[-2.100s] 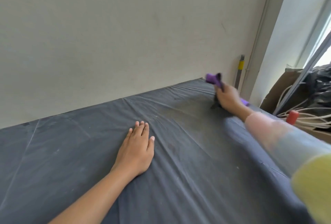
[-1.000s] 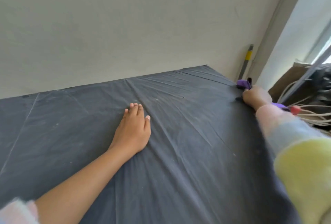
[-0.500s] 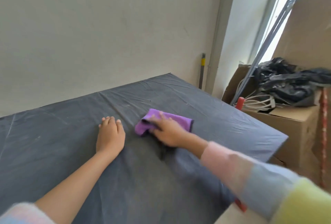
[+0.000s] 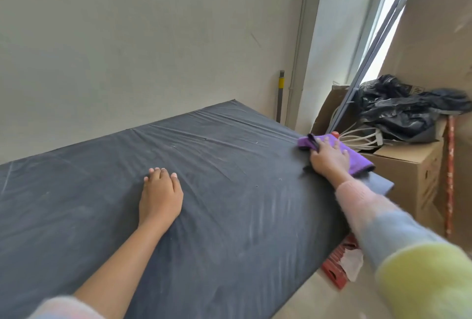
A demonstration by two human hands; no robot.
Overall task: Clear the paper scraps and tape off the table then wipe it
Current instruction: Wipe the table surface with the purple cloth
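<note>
Head view is showing the right hand (image 4: pixel 329 159) pressing flat, fingers spread, on the purple cloth (image 4: pixel 357 163) at the surface's (image 4: pixel 229 216) far right edge; the left hand (image 4: pixel 160 197) is lying open, palm down, mid-surface.

The worktop (image 4: pixel 229 204) is covered with a dark grey sheet that looks thin and a bit shiny, with many wrinkles and pale dusty smears. The purple cloth (image 4: pixel 357 163) at its far right edge looks soft and fuzzy. The sleeve (image 4: pixel 388 229) looks like fluffy knitted wool. The boxes (image 4: pixel 408 173) on the right are plain brown cardboard, dull and smooth. The black bag (image 4: pixel 403 109) on them is crinkly, glossy plastic. The wall (image 4: pixel 153 38) is matt and painted.
</note>
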